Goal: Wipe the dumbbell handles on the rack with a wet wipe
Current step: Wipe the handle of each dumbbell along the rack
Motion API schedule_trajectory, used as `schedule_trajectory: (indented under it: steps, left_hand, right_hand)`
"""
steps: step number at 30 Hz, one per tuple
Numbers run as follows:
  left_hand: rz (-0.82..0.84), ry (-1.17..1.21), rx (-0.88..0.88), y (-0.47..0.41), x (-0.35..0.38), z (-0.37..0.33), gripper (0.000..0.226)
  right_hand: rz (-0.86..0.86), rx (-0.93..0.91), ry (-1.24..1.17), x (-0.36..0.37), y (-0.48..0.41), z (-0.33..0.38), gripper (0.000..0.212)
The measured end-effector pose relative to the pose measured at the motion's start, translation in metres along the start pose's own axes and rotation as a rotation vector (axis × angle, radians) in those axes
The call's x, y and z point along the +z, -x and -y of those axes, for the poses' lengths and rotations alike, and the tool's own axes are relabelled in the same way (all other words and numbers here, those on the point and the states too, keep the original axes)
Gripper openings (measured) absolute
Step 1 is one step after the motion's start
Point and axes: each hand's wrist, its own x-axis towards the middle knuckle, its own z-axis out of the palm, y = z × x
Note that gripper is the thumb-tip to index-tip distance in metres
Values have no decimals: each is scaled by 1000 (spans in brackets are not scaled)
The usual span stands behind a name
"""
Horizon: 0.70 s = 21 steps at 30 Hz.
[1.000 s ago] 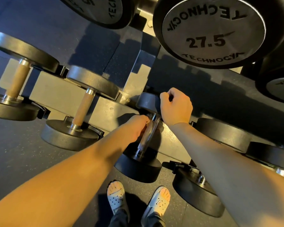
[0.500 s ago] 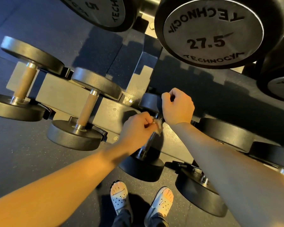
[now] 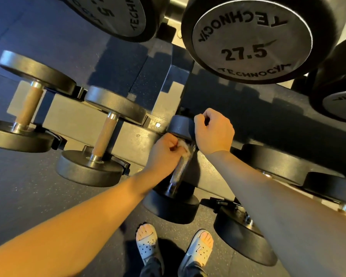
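Observation:
A small black dumbbell lies on the low rack (image 3: 132, 136) in the middle, its knurled metal handle (image 3: 179, 172) showing below my left hand. My left hand (image 3: 164, 154) grips a crumpled white wet wipe (image 3: 185, 148) around the far end of that handle, close to the far head (image 3: 181, 125). My right hand (image 3: 214, 132) is curled over the right side of that far head. The near head (image 3: 172, 206) sits just above my feet.
Two dumbbells with brown handles (image 3: 106, 134) (image 3: 29, 104) rest on the rack to the left. More black dumbbells (image 3: 240, 236) lie under my right arm. Large heads marked 27.5 (image 3: 250, 37) hang on the upper tier. Dark rubber floor (image 3: 28, 196) lies below.
My left hand has slid with the wipe up the handle from its middle toward the far head. My right hand has stayed on the far head.

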Motion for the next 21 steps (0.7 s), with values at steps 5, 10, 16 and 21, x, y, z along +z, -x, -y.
schedule_trajectory:
  steps: [5,10,16,21]
  left_hand:
    - [50,393,-427,-16,20,-5,18]
    - [330,-150,-71,-12,-3,15,25]
    - [531,-718,148,2,-30,21,34]
    - [-83,-76,204,11,-12,1,11]
  right_hand:
    - [-12,-3,-6,0,0,0,30]
    - [-23,-3,3,1,1,1,32]
    - [-14,-7,5,-1,2,2,30]
    - [-10,-12,13,0,1,0,31]
